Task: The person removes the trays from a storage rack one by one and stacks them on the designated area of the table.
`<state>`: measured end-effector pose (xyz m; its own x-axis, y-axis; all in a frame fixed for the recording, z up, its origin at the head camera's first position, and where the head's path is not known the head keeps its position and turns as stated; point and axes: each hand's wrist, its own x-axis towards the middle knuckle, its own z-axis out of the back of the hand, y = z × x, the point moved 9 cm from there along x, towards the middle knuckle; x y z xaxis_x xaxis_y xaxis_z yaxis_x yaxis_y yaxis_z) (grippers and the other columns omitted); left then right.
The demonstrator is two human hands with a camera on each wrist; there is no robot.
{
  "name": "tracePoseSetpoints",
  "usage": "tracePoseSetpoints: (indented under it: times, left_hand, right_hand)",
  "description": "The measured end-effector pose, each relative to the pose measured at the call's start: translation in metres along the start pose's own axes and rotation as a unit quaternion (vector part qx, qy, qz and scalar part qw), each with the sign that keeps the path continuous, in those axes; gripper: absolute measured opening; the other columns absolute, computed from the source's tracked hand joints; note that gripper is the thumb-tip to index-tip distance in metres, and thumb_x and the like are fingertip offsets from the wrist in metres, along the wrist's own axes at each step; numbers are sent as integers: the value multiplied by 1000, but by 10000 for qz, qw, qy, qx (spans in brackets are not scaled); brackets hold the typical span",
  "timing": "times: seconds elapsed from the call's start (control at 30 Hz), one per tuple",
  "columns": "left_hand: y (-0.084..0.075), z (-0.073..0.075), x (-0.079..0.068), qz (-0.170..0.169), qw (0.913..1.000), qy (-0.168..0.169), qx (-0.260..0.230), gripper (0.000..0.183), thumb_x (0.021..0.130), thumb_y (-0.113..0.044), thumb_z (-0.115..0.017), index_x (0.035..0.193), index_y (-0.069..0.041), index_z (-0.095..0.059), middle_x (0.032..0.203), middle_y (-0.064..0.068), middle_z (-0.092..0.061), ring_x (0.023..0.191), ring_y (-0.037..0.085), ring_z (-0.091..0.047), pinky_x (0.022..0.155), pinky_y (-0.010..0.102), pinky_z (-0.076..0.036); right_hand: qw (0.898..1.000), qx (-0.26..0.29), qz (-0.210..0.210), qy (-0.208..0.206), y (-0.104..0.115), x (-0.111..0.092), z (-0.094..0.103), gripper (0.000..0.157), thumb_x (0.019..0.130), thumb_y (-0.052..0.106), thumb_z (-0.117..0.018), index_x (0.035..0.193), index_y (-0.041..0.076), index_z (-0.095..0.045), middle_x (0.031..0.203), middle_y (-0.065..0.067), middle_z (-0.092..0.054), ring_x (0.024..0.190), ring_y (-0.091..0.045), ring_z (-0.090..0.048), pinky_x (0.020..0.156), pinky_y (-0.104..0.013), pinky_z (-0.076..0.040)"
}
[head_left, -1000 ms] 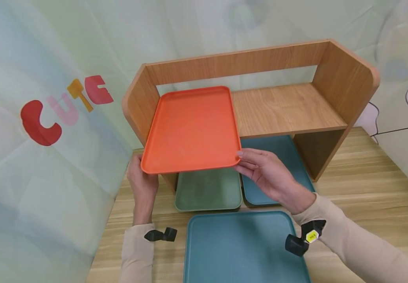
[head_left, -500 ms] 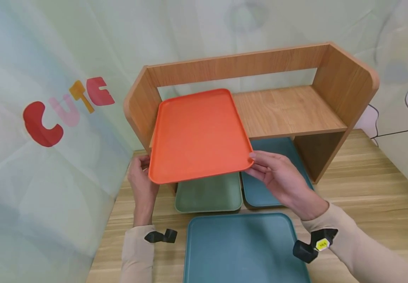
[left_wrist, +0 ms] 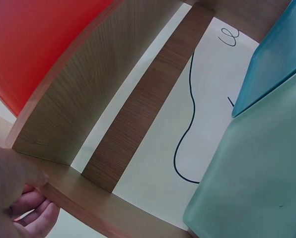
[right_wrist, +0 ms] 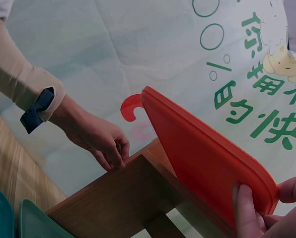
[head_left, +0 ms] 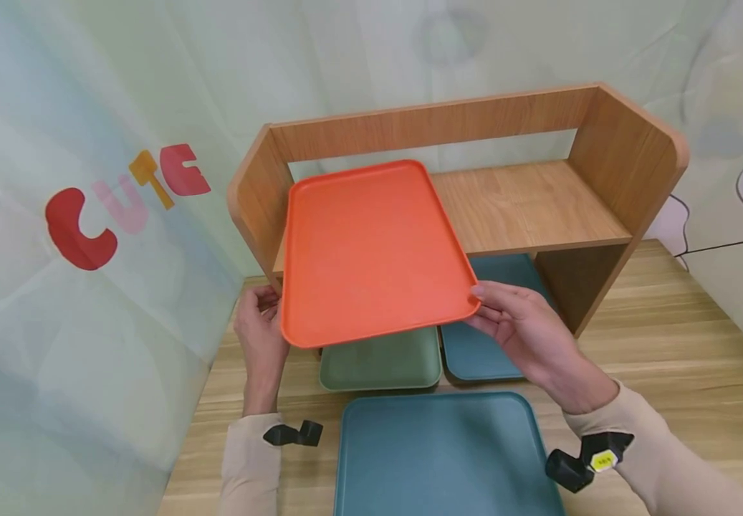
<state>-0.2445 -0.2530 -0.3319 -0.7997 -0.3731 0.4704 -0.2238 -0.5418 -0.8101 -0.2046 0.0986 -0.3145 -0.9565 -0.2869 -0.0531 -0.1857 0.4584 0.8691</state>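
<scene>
Drawn nearer the wearer, shifted right and turned slightly since a second ago: orange tray (head_left: pixel 377 251), along with right hand (head_left: pixel 532 333).

Behind everything, a pale printed backdrop (head_left: pixel 474 43) with coloured letters spelling CUTE at left. Below, a light wood-grain table (head_left: pixel 681 322). On it, a wooden shelf (head_left: pixel 629 161) with back rail, two side panels and a broad upper board (head_left: pixel 526 204). In front, a large blue tray (head_left: pixel 442 459), cut off by the lower border of the view.

Then the orange tray: plain, bright red-orange, with rounded corners and a low rim. Located over the left part of the upper board, near end overhanging the board's front edge; contact at the far end impossible to tell. Left rim beside the left panel; to the right, a wide stretch of board reaching the right panel. Lower down, partly hidden, a green tray (head_left: pixel 384 362) beside a second blue tray (head_left: pixel 487 351).

Smallest, right hand gripping the tray's near right corner between thumb and fingers; left hand (head_left: pixel 261 337), nearly unmoved, pinching the shelf's left panel edge.
</scene>
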Motion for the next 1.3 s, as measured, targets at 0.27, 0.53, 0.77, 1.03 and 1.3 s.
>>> tracePoseSetpoints:
  times: [0.27,0.53,0.77,1.03,1.3]
  left_hand:
    - [-3,0,-1,-109,9999,-21,29,25,90,-14,-63,106,4,-57,102,17,-61,94,22,-61,74,3,-45]
    - [-3,0,-1,-121,9998,-75,131,23,90,-13,-63,105,4,-58,101,17,-61,93,21,-62,72,1,-44]
    - [-3,-1,0,-73,9997,-98,191,18,90,-7,-60,105,4,-58,101,16,-61,92,21,-61,71,1,-43]
    - [-3,-1,1,-76,9998,-120,152,19,90,-6,-60,105,5,-58,101,17,-61,93,22,-62,72,1,-44]
    - [-2,0,1,-18,9998,-102,155,20,90,-8,-62,105,4,-57,101,17,-61,92,21,-61,72,2,-45]
  right_hand:
    - [9998,-147,134,95,2,-7,4,20,97,14,-54,105,9,-72,104,-3,-72,93,-13,-69,88,-27,-54]
    - [9993,-181,313,66,7,-14,6,21,98,14,-53,106,9,-72,103,-3,-73,93,-13,-70,86,-26,-54]
    - [9986,-272,449,63,10,-17,11,24,99,14,-51,109,9,-72,103,-2,-73,93,-12,-70,86,-25,-54]
    - [9980,-307,545,43,11,-20,17,26,100,16,-49,113,9,-71,103,-1,-73,94,-12,-70,86,-25,-54]
    - [9974,-328,641,1,12,-24,23,27,100,15,-48,111,10,-71,102,0,-73,92,-11,-70,86,-23,-54]
